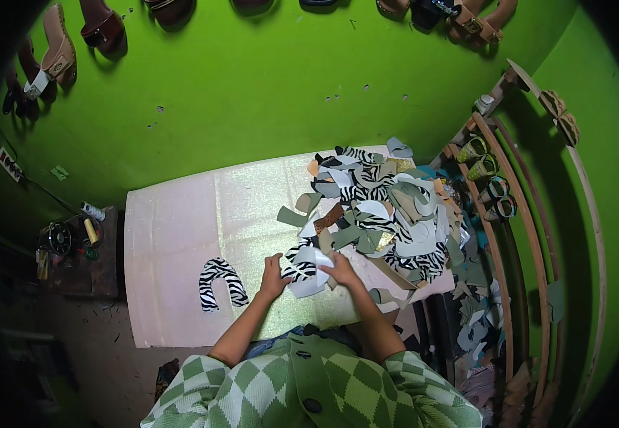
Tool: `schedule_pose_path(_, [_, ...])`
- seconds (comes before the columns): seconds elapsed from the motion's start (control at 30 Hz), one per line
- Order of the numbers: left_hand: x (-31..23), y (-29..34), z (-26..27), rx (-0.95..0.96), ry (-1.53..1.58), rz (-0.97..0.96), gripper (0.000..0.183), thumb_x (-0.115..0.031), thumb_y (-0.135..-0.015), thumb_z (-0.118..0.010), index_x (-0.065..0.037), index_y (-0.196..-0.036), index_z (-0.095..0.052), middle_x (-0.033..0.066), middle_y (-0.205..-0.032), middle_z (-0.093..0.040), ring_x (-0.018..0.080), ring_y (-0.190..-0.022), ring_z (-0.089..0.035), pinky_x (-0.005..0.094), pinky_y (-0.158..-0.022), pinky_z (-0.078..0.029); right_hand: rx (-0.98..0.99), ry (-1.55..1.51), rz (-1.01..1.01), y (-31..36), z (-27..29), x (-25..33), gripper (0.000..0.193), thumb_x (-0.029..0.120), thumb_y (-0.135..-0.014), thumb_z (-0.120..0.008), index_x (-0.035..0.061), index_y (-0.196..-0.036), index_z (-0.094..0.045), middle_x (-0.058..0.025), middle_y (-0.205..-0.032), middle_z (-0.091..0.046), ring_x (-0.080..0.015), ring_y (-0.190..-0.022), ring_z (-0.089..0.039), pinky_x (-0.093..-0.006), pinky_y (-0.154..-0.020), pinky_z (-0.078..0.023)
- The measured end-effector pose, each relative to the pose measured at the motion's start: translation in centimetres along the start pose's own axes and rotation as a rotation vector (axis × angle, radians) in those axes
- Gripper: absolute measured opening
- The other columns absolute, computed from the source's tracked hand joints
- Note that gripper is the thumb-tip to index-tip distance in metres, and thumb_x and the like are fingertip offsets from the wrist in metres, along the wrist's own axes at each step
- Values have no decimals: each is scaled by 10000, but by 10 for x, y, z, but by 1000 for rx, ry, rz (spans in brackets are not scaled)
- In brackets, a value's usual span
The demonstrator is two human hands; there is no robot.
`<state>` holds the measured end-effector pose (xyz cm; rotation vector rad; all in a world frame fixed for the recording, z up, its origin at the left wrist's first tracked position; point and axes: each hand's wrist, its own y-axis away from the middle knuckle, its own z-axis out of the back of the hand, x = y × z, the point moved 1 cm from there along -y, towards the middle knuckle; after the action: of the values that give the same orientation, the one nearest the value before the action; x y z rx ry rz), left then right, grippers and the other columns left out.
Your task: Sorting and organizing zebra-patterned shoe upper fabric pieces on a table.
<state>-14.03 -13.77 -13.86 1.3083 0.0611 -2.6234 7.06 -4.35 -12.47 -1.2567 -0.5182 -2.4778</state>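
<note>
Black-and-white zebra-print flat pieces pinched by left hand and right hand could vanish into that multicoloured scrap heap if fingers loosen.

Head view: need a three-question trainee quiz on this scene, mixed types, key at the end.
1. Which hand is nearer the U-shaped zebra-print piece?
2. True or false: the scrap pile lies toward the right side of the table.
3. Fill in: the right hand holds a flat piece coloured ____.

Key: 1. The left hand. 2. True. 3. White.
</note>
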Motion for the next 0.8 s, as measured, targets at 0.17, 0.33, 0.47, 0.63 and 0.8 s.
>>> schedule_pose_path(0.17, [-7, -2, 3, 78, 11, -11, 769, -47, -575, -782, -89, -1238, -395, 162, -1079, -421, 302, -932, -493, 353, -806, -452, -23, -197, -31, -16, 73, 20, 402, 164, -736, -724, -36, -1044, -560, -101, -900, -624, -158, -829, -585, -289, -750, -477])
schedule_pose_path(0.33, [-35, -11, 6, 104, -196, -197, 743, -112, -536, -796, -133, -1206, -475, 146, -1134, -453, 327, -1091, -425, 380, -906, -398, -124, -175, 80, -18, 166, 58, 396, 193, -724, -731, -47, -999, -578, -116, -873, -638, -179, -776, -604, -306, -719, -483])
schedule_pose_path(0.47, [-48, -16, -1, 189, -393, -381, 780, -196, -459, -834, -164, -1174, -523, 134, -1239, -422, 330, -1158, -369, 420, -910, -378, -330, 56, -6, -17, 216, 69, 370, 187, -697, -733, -34, -952, -579, -157, -855, -638, -237, -762, -619, -329, -711, -483])
schedule_pose_path(0.63, [-42, -18, -7, 224, -446, -350, 672, -246, -456, -837, -147, -1063, -564, 127, -1250, -412, 331, -1162, -367, 427, -923, -380, -662, 509, -323, -1, 224, 63, 500, 201, -695, -718, 9, -1112, -520, -186, -1091, -543, -340, -1013, -517, -442, -833, -412])
schedule_pose_path(0.8, [-39, -17, -7, 186, -456, -382, 518, -276, -478, -825, -116, -894, -561, 102, -1200, -446, 316, -1132, -385, 429, -911, -361, -987, 611, -247, 22, 167, 46, 613, 127, -702, -676, 46, -1249, -409, -181, -1292, -322, -351, -1197, -311, -482, -970, -265])
